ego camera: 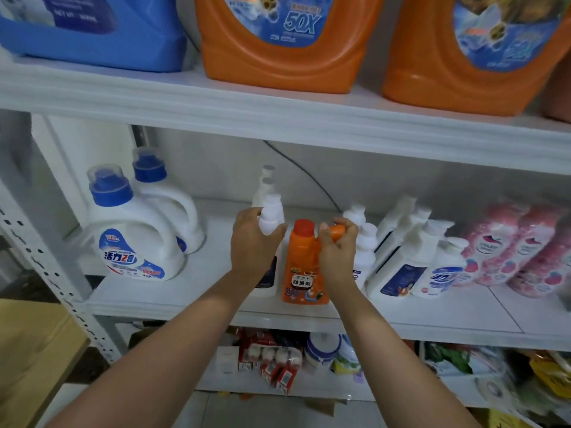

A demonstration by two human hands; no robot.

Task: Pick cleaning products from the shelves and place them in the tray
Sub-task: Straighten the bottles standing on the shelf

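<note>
L hand point(253, 242) tight round white btl point(272, 217), R hand point(336, 251) tight round orange btl point(301, 264), both upright.

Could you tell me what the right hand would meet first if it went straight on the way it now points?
Most likely the white bottles standing just behind the right hand, which grips the orange bottle by its handle; how close they are is unclear.

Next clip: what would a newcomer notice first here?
Two hands meet mid-shelf: the left hand grips a white bottle by its top, and the right hand grips the orange bottle beside it. Above, two big orange jugs fill the top shelf, right of a blue jug.
</note>
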